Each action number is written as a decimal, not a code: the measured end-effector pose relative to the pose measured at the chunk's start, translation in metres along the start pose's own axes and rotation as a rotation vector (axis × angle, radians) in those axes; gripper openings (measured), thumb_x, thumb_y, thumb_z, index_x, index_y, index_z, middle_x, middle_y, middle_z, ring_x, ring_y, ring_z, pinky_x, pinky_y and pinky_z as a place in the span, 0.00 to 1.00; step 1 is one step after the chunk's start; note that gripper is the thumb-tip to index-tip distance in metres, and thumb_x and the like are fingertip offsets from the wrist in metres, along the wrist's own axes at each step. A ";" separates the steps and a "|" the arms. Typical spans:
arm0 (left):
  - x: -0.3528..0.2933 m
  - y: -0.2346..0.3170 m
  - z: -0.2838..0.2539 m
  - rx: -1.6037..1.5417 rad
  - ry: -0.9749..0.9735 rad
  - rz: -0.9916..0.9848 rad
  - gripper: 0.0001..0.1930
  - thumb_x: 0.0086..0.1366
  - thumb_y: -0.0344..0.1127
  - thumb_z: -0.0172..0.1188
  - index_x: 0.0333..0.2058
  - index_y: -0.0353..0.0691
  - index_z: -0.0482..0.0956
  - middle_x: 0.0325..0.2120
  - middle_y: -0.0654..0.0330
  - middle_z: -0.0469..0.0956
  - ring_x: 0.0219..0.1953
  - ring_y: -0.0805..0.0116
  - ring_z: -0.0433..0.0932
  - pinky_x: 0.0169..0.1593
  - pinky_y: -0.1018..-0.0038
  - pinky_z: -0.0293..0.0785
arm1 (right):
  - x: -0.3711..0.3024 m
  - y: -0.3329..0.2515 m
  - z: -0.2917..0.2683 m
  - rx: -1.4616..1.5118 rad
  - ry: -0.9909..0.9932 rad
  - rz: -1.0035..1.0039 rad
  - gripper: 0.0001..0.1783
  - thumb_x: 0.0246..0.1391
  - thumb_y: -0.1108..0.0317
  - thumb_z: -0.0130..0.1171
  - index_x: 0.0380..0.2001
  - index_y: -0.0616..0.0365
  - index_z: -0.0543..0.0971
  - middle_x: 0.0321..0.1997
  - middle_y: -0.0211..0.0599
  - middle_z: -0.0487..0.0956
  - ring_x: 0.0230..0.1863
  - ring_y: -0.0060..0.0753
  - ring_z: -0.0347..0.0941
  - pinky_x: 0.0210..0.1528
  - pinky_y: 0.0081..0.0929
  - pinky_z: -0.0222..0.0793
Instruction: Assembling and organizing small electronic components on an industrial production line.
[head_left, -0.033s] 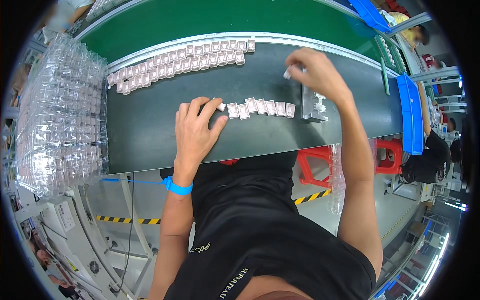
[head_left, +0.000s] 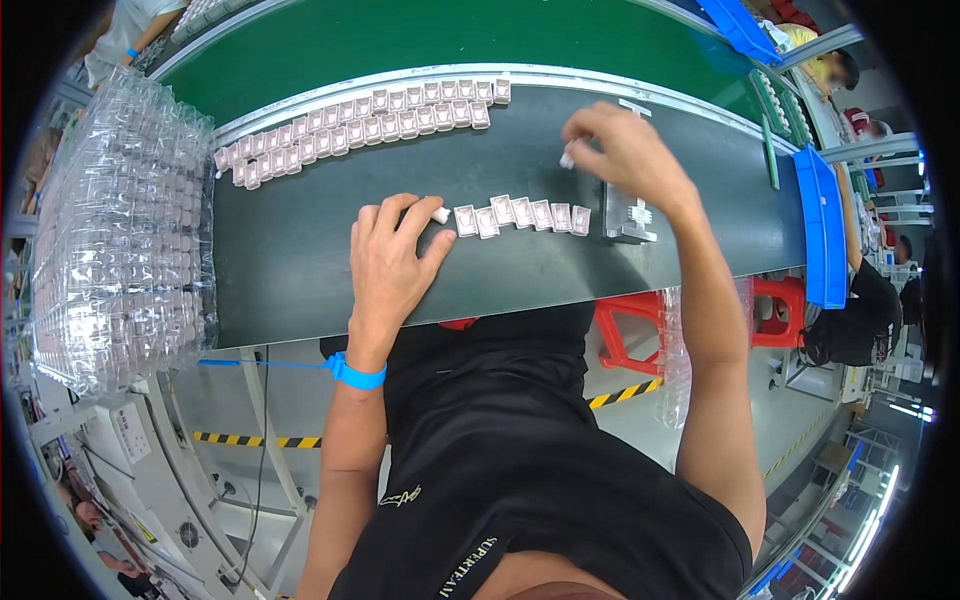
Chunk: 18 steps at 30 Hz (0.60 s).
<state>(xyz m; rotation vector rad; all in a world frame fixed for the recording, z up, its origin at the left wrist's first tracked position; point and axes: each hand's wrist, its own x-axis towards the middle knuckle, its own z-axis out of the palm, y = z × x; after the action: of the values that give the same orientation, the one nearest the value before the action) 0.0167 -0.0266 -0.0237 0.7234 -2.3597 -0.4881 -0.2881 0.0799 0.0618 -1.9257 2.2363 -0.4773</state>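
My left hand (head_left: pixel 388 245) rests on the dark work surface with fingers bent and thumb set apart. Its index fingertip touches a small white plastic part (head_left: pixel 441 215) at the left end of a short row of pale, open-topped plastic parts (head_left: pixel 521 211). Over the metal fixture (head_left: pixel 630 218), my right hand (head_left: pixel 628 150) is closed in a pinch. A small white plastic part (head_left: pixel 567 159) sticks out from its fingers, above the surface. The hand hides much of the fixture.
Two long rows of similar pale parts (head_left: pixel 372 130) line the far edge, beside a green conveyor belt (head_left: pixel 440 38). Stacked clear plastic trays (head_left: pixel 125 235) stand at the left. A blue bin (head_left: pixel 822 230) sits at the right end, and a red stool (head_left: pixel 628 335) is below.
My right hand has shifted slightly left with its small white part, which has moved slightly down and left. More of the fixture's far end shows. My left hand stays nearly in place.
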 end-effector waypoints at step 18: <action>-0.010 -0.020 -0.017 -0.087 0.023 0.029 0.19 0.58 0.20 0.59 0.49 0.39 0.83 0.47 0.56 0.82 0.48 0.54 0.77 0.52 0.61 0.72 | 0.033 -0.101 0.039 0.346 -0.025 0.030 0.14 0.60 0.62 0.61 0.36 0.64 0.84 0.29 0.43 0.84 0.31 0.42 0.82 0.39 0.37 0.75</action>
<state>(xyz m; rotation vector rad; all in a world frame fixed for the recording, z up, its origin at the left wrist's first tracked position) 0.0421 -0.0389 -0.0258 0.6511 -2.3088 -0.5634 -0.1864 0.0294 0.0621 -1.7094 2.0039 -0.7725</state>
